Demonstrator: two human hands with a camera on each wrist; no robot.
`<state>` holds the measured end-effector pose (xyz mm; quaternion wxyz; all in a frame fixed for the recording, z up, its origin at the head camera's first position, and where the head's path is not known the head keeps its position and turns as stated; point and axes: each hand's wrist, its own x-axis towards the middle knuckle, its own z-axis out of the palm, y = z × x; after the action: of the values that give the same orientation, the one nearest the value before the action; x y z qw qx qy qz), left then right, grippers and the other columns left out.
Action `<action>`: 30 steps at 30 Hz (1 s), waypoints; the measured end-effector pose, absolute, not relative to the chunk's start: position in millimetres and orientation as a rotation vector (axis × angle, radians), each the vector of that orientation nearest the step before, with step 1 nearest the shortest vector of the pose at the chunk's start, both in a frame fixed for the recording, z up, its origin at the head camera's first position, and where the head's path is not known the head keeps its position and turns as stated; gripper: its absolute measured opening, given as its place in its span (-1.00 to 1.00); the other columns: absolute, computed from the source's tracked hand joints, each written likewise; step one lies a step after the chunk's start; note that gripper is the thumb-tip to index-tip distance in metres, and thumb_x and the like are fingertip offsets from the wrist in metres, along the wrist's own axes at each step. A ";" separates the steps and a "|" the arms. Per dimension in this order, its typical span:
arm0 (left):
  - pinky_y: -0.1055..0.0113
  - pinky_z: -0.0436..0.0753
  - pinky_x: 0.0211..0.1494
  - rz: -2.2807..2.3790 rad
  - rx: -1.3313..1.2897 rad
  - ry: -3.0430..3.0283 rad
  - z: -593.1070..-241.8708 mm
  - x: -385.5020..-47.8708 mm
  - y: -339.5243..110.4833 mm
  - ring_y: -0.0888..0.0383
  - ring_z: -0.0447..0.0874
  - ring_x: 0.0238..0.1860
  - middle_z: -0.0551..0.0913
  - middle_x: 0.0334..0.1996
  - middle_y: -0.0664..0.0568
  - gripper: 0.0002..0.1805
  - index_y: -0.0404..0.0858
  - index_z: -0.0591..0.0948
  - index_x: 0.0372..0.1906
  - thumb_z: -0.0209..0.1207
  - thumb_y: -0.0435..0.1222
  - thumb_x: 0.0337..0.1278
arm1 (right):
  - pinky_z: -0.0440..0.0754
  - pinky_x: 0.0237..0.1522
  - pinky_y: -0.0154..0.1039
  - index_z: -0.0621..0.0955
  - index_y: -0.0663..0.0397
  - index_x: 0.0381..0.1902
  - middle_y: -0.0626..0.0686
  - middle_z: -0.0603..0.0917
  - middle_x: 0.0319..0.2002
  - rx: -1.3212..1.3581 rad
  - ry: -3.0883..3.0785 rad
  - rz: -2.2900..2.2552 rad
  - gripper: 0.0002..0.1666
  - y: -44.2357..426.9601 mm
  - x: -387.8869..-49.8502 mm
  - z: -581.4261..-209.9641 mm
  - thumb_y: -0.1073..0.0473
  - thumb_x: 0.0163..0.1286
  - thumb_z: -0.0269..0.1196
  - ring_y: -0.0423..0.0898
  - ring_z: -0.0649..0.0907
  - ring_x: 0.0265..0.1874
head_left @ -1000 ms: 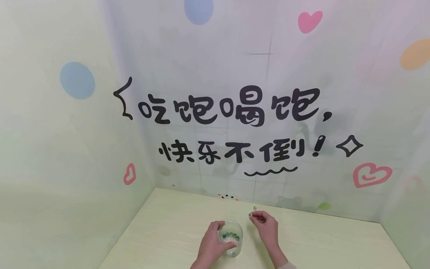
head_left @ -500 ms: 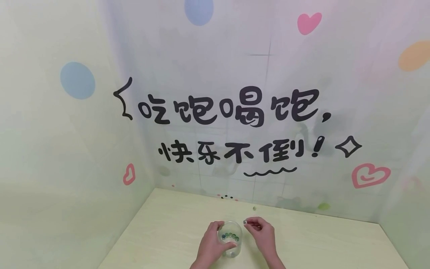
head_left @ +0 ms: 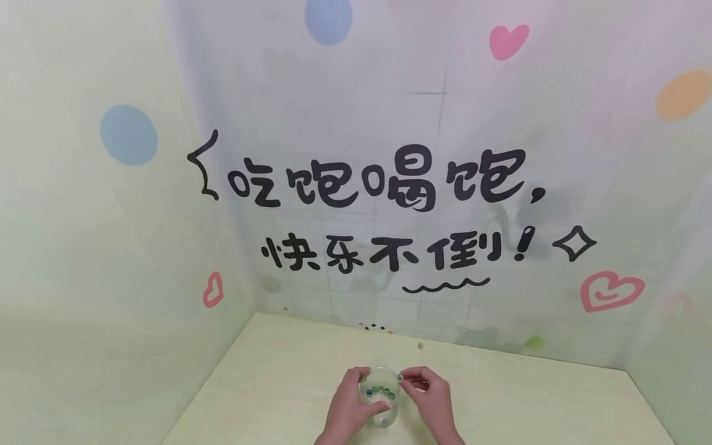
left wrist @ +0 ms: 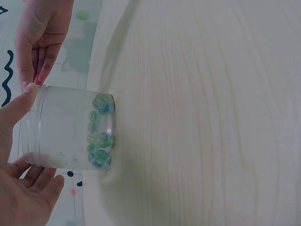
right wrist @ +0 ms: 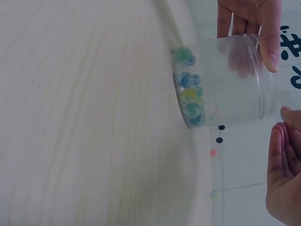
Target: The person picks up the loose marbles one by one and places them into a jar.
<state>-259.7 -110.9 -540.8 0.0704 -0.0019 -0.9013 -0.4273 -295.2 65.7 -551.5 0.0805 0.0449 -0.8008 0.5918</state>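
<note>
A clear plastic jar (left wrist: pixel 66 127) stands upright on the table, its screw-threaded mouth uncovered. My left hand (head_left: pixel 346 406) grips it from the left, with the thumb across the near side. Several green, blue and yellow marbles (right wrist: pixel 189 95) lie at the jar's bottom. At the right of the jar's rim, my right hand (head_left: pixel 431 398) pinches a small marble (head_left: pixel 400 377) between thumb and fingertips. That pinched marble is mostly covered by the fingers in the right wrist view. One more marble (head_left: pixel 420 346) sits alone on the table behind the right hand, near the back wall.
The pale wood-grain table (head_left: pixel 267 383) meets a printed wall sheet (head_left: pixel 356 123) at the back, with dark lettering, hearts and dots. Another sheet (head_left: pixel 100 247) borders the table on the left, and one closes it off on the right.
My right hand has moved left and toward me, bringing its pinched marble from beyond the jar to the rim. The left hand and jar have stayed in place.
</note>
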 end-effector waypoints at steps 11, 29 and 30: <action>-0.08 0.64 0.16 -1.294 -0.001 -2.721 -543.6 -260.5 -111.5 -0.13 0.60 0.14 0.57 0.09 -0.10 -0.14 -0.29 0.48 0.19 0.57 0.00 -0.25 | 0.70 -0.27 -0.49 0.72 0.14 -0.26 0.08 0.78 -0.31 0.260 -2.407 1.727 -0.83 66.0 -292.6 -549.3 0.27 0.17 0.45 -0.36 0.67 -0.39; -0.10 0.64 0.15 -1.295 -0.015 -2.725 -541.2 -260.5 -112.1 -0.15 0.59 0.15 0.57 0.10 -0.10 -0.16 -0.28 0.48 0.19 0.57 -0.01 -0.24 | 0.71 -0.30 -0.47 0.73 0.12 -0.28 0.05 0.78 -0.33 0.340 -2.414 1.667 -0.85 65.3 -291.1 -547.1 0.28 0.16 0.46 -0.37 0.67 -0.41; -0.10 0.64 0.15 -1.297 -0.015 -2.724 -540.9 -260.3 -112.0 -0.16 0.59 0.15 0.57 0.10 -0.10 -0.16 -0.28 0.48 0.19 0.57 -0.01 -0.24 | 0.71 -0.30 -0.46 0.73 0.11 -0.28 0.05 0.78 -0.33 0.341 -2.417 1.661 -0.85 64.9 -291.1 -546.3 0.28 0.17 0.45 -0.37 0.67 -0.41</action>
<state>-260.3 -112.0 -540.9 0.0624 -0.0051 -0.9011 -0.4290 -291.1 64.9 -546.3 0.0944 0.1151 -0.8149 0.5602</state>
